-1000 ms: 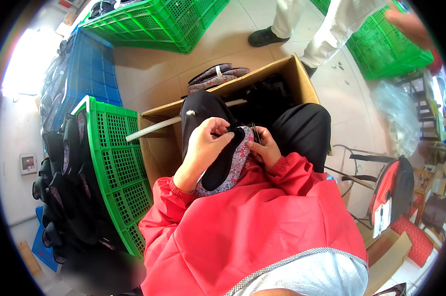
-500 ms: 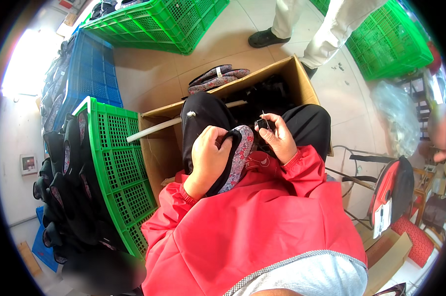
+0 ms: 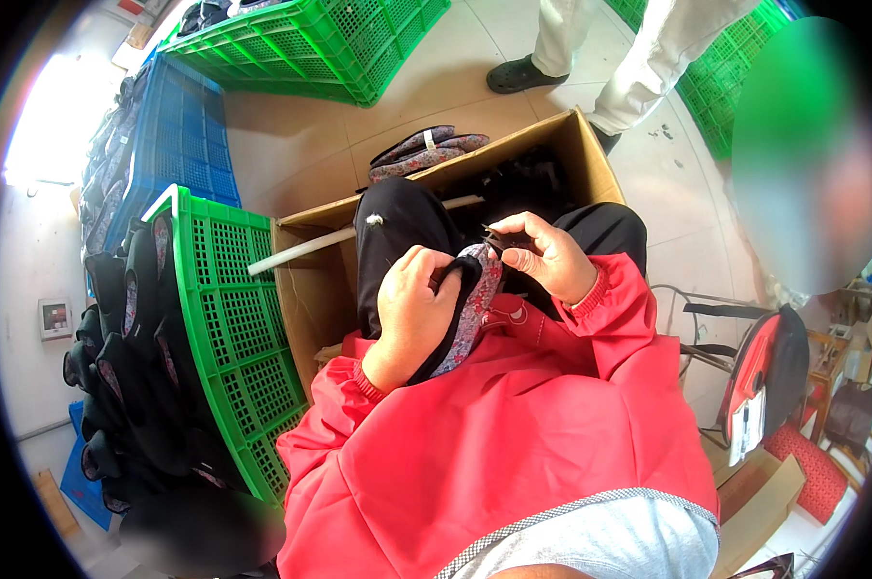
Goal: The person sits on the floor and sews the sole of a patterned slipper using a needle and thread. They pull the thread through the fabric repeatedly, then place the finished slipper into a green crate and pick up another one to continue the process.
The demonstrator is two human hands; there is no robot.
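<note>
My left hand [image 3: 412, 304] grips a fabric shoe upper [image 3: 476, 307], black outside with a grey-and-red flowered lining, over my lap. Its fingers are bent around the black edge, with the thumb hidden in part. At the far end of the piece is my right hand [image 3: 549, 259], its thumb and forefinger pinched around a small dark tool [image 3: 494, 237] with a metal tip. That tip lies against the rim of the upper; the fingers and shadow hide most of the tool, so its kind is unclear.
A cardboard box [image 3: 320, 289] with dark pieces stands around my knees, a white tube [image 3: 301, 253] across it. More flowered uppers [image 3: 422, 154] lie beyond. Left is a green crate [image 3: 238, 309] beside stacked black uppers [image 3: 142, 338]. A person's legs [image 3: 639, 72] stand ahead; a blurred person [image 3: 812, 154] is right.
My right hand has brought the small tool up and left to the rim of the upper, which has shifted slightly. The blurred person at right now covers much more of the view.
</note>
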